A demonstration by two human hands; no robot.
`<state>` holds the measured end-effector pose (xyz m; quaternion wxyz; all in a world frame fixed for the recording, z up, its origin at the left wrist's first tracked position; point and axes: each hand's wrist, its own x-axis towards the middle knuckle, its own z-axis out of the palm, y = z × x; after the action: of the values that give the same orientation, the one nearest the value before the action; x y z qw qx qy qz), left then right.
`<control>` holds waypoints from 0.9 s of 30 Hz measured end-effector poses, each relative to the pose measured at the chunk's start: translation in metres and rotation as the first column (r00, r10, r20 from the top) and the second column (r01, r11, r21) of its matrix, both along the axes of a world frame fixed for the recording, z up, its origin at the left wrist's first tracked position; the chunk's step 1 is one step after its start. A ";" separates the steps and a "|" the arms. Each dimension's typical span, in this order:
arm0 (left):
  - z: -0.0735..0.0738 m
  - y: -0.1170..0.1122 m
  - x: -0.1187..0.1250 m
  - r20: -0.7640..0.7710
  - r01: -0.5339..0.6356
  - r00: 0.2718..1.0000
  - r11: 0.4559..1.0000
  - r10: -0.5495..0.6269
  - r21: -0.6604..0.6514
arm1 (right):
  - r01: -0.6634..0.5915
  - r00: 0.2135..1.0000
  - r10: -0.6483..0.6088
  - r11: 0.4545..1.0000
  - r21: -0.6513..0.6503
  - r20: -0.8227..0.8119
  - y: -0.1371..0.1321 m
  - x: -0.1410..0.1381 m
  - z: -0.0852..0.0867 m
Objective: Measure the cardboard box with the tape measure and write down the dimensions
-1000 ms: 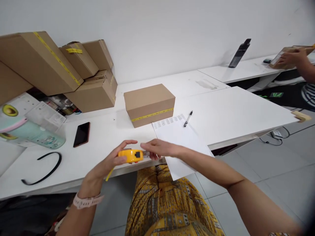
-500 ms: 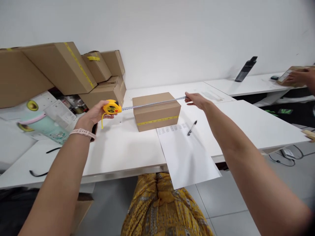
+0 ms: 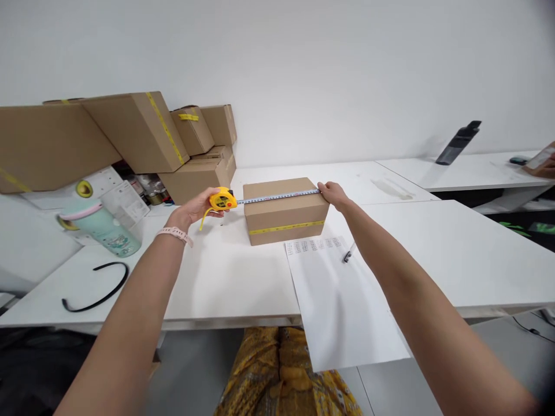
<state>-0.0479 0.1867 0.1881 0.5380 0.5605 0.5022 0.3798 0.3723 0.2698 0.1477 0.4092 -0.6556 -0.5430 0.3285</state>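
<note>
A small cardboard box with a yellow tape band stands in the middle of the white table. My left hand is closed round a yellow tape measure, held just left of the box. The metal blade runs across the box's top. My right hand pinches the blade's end at the box's right top edge.
A printed sheet overhangs the table's front edge, a pen on it. Stacked cardboard boxes, a green tumbler and a black band sit at the left. Another person's hand shows at the far right.
Both hands rose from the table's front edge to the box, drew the blade out, then lowered it onto the box top. The head camera tilted up and moved closer.
</note>
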 end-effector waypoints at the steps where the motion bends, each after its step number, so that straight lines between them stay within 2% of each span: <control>1: -0.001 0.003 0.004 0.009 0.004 1.000 1.000 -0.004 0.001 | 0.002 1.000 -0.002 1.000 -0.013 0.001 0.001 -0.003 0.000; 7: -0.005 0.015 0.013 0.042 0.009 0.999 1.000 -0.009 -0.009 | -0.096 0.995 0.088 0.985 -0.146 -0.056 -0.006 -0.012 0.004; 12: -0.009 0.020 0.007 0.079 0.060 0.995 0.998 -0.059 -0.011 | -0.054 0.997 0.042 0.981 -0.188 -0.069 -0.003 -0.011 0.001; 18: -0.014 0.022 0.007 0.086 0.095 0.992 0.995 -0.093 -0.011 | 0.015 0.995 -0.007 0.996 -0.085 0.099 0.009 -0.011 -0.005; 21: -0.010 0.021 0.009 0.070 0.074 0.995 0.997 -0.074 -0.002 | 0.039 0.975 -0.028 0.998 -0.048 0.221 0.013 -0.011 -0.006; 24: 0.003 0.011 0.013 0.051 0.031 0.998 0.999 -0.033 0.040 | 0.058 0.961 -0.048 0.998 -0.027 0.273 0.017 -0.009 0.001; 26: 0.012 -0.009 0.022 0.044 0.069 0.996 0.995 -0.072 0.070 | 0.044 0.988 -0.049 0.998 0.039 0.146 0.020 -0.009 0.012; 27: 0.014 -0.025 0.031 0.045 0.129 0.990 0.989 -0.133 0.071 | 0.034 0.998 -0.039 0.995 0.095 0.048 0.020 -0.010 0.019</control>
<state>-0.0166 0.1621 0.2024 0.5546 0.6007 0.4375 0.3742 0.3620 0.2902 0.1670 0.4322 -0.6532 -0.5559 0.2786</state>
